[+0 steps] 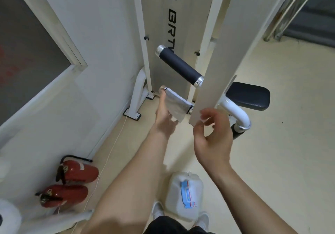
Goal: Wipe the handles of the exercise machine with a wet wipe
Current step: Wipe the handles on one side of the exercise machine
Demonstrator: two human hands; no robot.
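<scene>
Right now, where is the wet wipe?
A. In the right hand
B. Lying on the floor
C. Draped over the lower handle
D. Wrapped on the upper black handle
C: the wet wipe lies over the lower handle, with the left hand on it.

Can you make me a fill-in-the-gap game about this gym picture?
1. The wet wipe is draped over the ____ of the two handles.
2. The left hand holds the wipe, while the right hand holds ____.
3. The two fire extinguishers lying by the wall are ____ in colour.
4. The upper handle has a ____ grip between silver end caps.

Missing words: lower; nothing; red; black
</scene>
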